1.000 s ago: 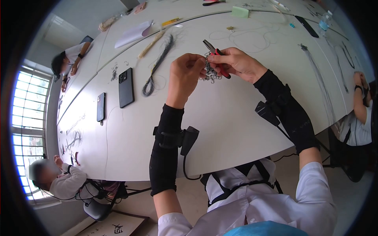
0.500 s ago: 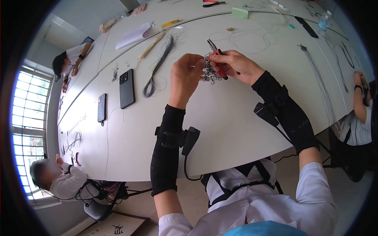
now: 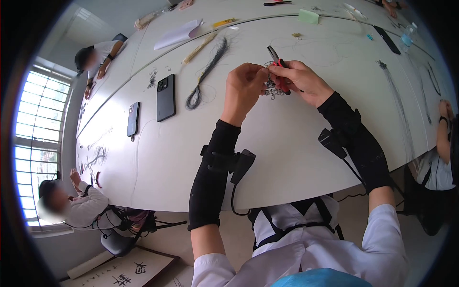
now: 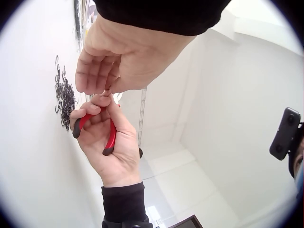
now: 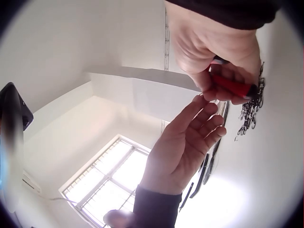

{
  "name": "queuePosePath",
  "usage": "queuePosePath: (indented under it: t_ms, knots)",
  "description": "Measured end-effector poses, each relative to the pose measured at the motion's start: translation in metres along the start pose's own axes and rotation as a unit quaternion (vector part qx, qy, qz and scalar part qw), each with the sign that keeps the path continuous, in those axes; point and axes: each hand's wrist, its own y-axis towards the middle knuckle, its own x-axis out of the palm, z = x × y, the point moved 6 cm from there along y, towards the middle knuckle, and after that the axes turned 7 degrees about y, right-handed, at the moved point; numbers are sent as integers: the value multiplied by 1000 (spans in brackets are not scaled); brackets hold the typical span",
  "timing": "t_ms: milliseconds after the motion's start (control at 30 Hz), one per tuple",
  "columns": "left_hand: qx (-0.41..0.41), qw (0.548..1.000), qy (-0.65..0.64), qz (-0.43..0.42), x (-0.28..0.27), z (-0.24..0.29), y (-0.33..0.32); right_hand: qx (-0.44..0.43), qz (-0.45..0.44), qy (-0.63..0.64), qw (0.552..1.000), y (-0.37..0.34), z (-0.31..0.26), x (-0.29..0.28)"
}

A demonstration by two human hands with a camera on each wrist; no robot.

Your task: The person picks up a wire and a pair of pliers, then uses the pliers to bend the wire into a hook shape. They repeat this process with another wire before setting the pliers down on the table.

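In the head view my left hand (image 3: 245, 86) and right hand (image 3: 308, 81) meet at the fingertips. The right hand holds pliers (image 3: 272, 52), their dark nose pointing away from me. Red handles with black ends (image 4: 109, 140) lie across the right palm in the left wrist view. My left thumb and forefinger pinch a tiny piece right at the right hand's fingertips; I cannot tell what it is. Below the hands a pile of small dark metal hooks (image 4: 65, 99) lies on the white table (image 3: 287, 153), partly covered by the hands in the head view.
Left of the hands lie a bundle of dark strands (image 3: 208, 71), a large phone (image 3: 166, 100) and a smaller phone (image 3: 133, 119). A green paper (image 3: 308, 16) lies at the back, and a bottle (image 3: 409, 36) stands at the far right. Other people sit around the table.
The head view has shifted, so the table and hands appear farther right. Both hands stay together over the hooks, the pliers still in the right hand at a slightly changed tilt.
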Motion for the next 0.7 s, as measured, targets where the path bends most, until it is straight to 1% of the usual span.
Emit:
queuePosePath:
  t_ms: [67,100,200,300,400,500,533,567,600,633,700]
  knots:
    - [-2,1000,-3,1,1,-3,1,-10,-9,-3,1000,2,2,0]
    - [-11,1000,-2,27,-1,-4,1,-16,-10,-5,1000,2,0,1]
    - [-12,999,-33,22,-4,-2,0,-8,-39,56,998,-4,-4,8]
    - [9,998,-55,15,-3,2,0,-2,-42,91,995,-3,-2,9]
    - [-5,999,-38,14,-3,3,0,2,-29,97,995,-5,-3,11]
    - [-26,996,-87,7,-3,6,-2,-96,28,-52,994,2,-8,3]
    - [-25,995,-93,4,-3,6,-3,-160,55,-124,978,0,-14,4]
    - [-24,995,-99,1,-4,6,-4,-221,82,-195,952,-4,-20,7]
    - [-22,994,-106,-2,-4,7,-4,-281,108,-265,916,-9,-27,13]
    - [-25,993,-116,-2,-4,7,-3,-303,128,-299,896,-15,-31,17]
    - [-33,990,-134,-5,-4,7,-4,-326,139,-339,872,-19,-32,21]
